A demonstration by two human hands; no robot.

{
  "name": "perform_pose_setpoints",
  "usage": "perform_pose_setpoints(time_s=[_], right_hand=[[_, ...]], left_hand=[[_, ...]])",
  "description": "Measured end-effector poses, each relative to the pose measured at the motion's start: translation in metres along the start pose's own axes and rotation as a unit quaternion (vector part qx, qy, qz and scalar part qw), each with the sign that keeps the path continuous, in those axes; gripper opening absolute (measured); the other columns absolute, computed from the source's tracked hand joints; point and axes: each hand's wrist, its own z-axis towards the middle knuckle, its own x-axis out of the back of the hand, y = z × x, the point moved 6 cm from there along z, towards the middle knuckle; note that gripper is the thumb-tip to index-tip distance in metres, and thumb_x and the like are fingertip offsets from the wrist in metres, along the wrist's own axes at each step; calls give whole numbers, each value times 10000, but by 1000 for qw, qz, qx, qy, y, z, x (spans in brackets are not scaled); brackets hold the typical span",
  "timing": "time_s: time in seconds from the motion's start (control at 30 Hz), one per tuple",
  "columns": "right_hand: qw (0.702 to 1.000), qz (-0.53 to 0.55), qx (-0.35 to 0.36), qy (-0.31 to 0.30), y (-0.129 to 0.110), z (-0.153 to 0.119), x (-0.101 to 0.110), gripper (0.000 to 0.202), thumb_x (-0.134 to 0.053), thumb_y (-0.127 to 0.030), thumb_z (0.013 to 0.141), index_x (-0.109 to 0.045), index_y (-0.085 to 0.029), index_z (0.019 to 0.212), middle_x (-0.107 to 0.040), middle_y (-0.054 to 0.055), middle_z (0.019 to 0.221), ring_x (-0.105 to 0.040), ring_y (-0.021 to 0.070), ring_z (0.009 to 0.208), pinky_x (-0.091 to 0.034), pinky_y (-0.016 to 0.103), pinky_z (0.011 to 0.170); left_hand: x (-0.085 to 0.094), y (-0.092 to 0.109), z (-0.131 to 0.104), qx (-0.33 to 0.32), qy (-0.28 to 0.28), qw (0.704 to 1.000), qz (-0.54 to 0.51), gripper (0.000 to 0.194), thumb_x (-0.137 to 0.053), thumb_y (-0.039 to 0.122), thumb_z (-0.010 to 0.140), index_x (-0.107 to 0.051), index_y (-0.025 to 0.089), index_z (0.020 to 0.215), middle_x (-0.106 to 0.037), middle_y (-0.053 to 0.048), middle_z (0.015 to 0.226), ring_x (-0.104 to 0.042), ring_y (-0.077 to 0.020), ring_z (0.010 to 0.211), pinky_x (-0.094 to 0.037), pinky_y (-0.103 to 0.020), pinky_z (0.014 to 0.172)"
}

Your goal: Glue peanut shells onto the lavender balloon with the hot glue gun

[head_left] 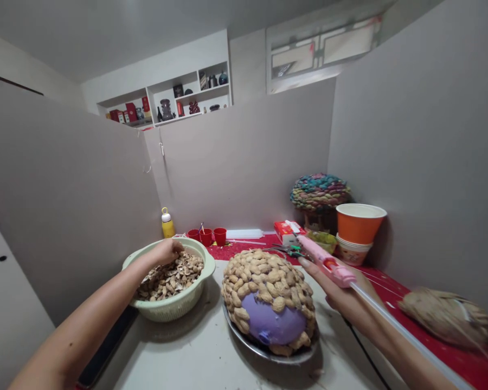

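Observation:
My left hand reaches into a pale green plastic basin of peanut shells. Its fingers are curled down at the far side of the heap, and whatever they pinch is hidden. In the middle, a purple balloon rests in a round metal dish. Peanut shells cover the balloon's top and sides, while a purple patch on the near side is bare. My right hand is closed around a pink hot glue gun, its nozzle up and left, above the dish's right side. A long clear glue stick extends from the gun's back.
Red cups and a yellow bottle stand at the back. Scissors lie behind the balloon. At right are a red-and-white box, an orange bucket, a colourful braided piece and a brown bundle. Grey partitions enclose the table.

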Motion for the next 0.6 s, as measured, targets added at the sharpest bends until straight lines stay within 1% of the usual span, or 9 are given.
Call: perform_pose_setpoints(time_s=[0.07,0.17,0.3,0.43,0.6], right_hand=[[1000,-6,-18,-2,1,0,2,334,-651,-550,789,-693,-219,762,-591,21,543,-643,267,645,-432,292,450],[1000,-10,-26,-10,0,0,3,349,-637,-561,797,-659,-215,752,-609,22,573,-641,257,650,-439,287,470],[999,-35,-5,-35,0,-1,-1,363,-604,-565,811,-626,-206,759,-615,7,596,-602,219,598,-456,287,523],[998,-46,23,-46,-3,-3,-5,367,-570,-549,826,-587,-207,696,-658,28,701,-604,209,652,-468,284,600],[998,-52,28,-38,-10,-3,-2,358,-565,-539,819,-631,-195,749,-672,36,678,-598,210,634,-457,285,600]], left_hand=[[-1,-1,1,4,-6,1000,0,336,-605,332,921,-594,174,1217,-613,-93,1247,-633,-245,1033,-553,-444,853],[-1,-4,0,11,-2,1000,-19,340,-608,333,918,-594,172,1217,-612,-92,1247,-632,-248,1036,-553,-445,853],[-2,-7,-7,28,14,996,-82,344,-613,335,915,-595,166,1214,-614,-90,1241,-633,-253,1036,-553,-446,850],[1,-8,-27,51,28,983,-176,341,-608,330,920,-587,165,1218,-619,-95,1224,-639,-239,1019,-556,-445,844],[10,3,-59,57,45,951,-302,325,-602,328,925,-588,162,1204,-631,-92,1188,-648,-222,981,-563,-428,821]])
